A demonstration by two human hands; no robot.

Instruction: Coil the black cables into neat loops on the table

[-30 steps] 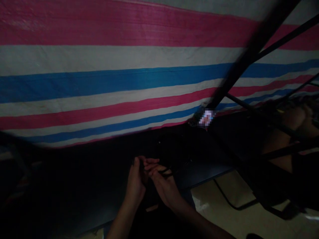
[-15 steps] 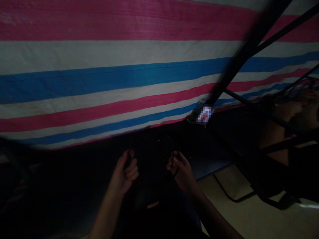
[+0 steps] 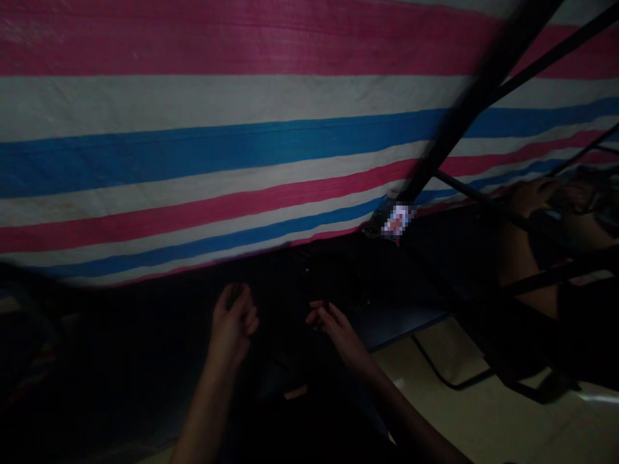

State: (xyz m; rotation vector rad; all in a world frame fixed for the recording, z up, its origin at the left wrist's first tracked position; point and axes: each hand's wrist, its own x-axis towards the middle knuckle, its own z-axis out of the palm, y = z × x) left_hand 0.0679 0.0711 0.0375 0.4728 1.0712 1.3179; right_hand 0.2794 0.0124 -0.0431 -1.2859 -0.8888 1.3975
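In the dim head view my left hand [image 3: 235,320] is closed, its fingers curled around a small dark thing that is too dark to name. My right hand [image 3: 333,322] sits a little to its right, thumb and fingers pinched together; a dark bit shows at the fingertips, but its kind cannot be made out. Both hands are apart, over a black tabletop [image 3: 401,328]. Just beyond my right hand, faint thin curved lines and glints show on the dark surface.
A striped plastic sheet [image 3: 217,151] hangs behind the table. A black metal frame [image 3: 447,138] slants down at the right, with a small blurred-out picture [image 3: 398,220] by its foot. Farther right, another person's arm [image 3: 522,264] reaches over the table.
My left hand has shifted left and slightly up. My right hand has moved a little left, and the dark strand across its fingers no longer shows. The other person's arm has also moved.
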